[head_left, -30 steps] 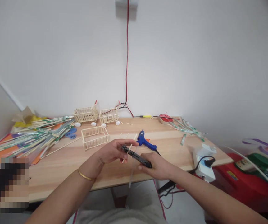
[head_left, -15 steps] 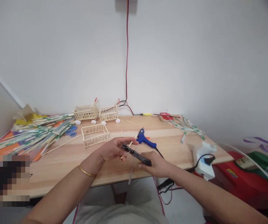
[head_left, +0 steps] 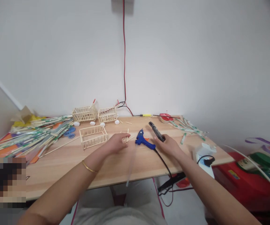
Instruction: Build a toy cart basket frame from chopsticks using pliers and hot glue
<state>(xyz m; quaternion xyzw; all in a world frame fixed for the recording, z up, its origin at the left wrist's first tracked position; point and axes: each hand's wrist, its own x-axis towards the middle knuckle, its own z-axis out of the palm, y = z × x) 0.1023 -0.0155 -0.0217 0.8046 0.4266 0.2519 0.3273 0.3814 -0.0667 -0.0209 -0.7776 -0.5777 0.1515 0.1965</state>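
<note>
While my left hand [head_left: 116,143] pinches a stick [head_left: 128,134], my right hand [head_left: 170,145] is wrapped around the pliers [head_left: 156,131], right of the glue gun [head_left: 146,142] on the table [head_left: 146,164].

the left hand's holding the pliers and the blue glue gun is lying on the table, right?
Not quite: the head view shows the pliers in the right hand, not the left hand. The blue glue gun does lie on the table.

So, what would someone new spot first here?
The blue glue gun probably comes first, lying on the wooden table between the left grip and the right grip, which holds a dark pliers-like tool. Next come two little stick carts with white wheels, standing at the back left near the wall.
</note>
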